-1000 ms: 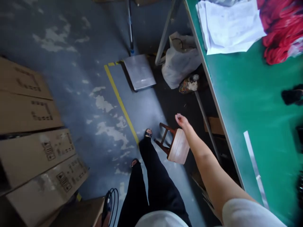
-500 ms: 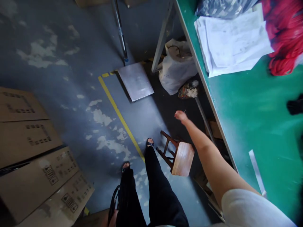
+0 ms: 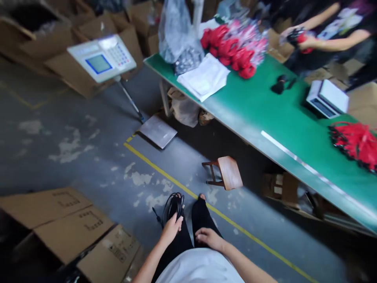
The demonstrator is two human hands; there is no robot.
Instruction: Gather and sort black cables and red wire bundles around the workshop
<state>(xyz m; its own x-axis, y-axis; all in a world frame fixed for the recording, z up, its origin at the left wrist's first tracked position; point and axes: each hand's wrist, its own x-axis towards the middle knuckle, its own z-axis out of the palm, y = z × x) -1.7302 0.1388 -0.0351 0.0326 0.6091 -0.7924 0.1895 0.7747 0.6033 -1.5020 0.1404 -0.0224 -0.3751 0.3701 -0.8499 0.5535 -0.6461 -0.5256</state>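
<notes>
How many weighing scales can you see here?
2: a silver metal floor scale with a white display, near the long green table, and a white, boxy scale on that table. More could be hidden behind brown cardboard boxes.

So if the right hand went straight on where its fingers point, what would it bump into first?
Probably the left hand, holding the coiled black cable, though depth is unclear: the right hand might brush the black trousers first.
</notes>
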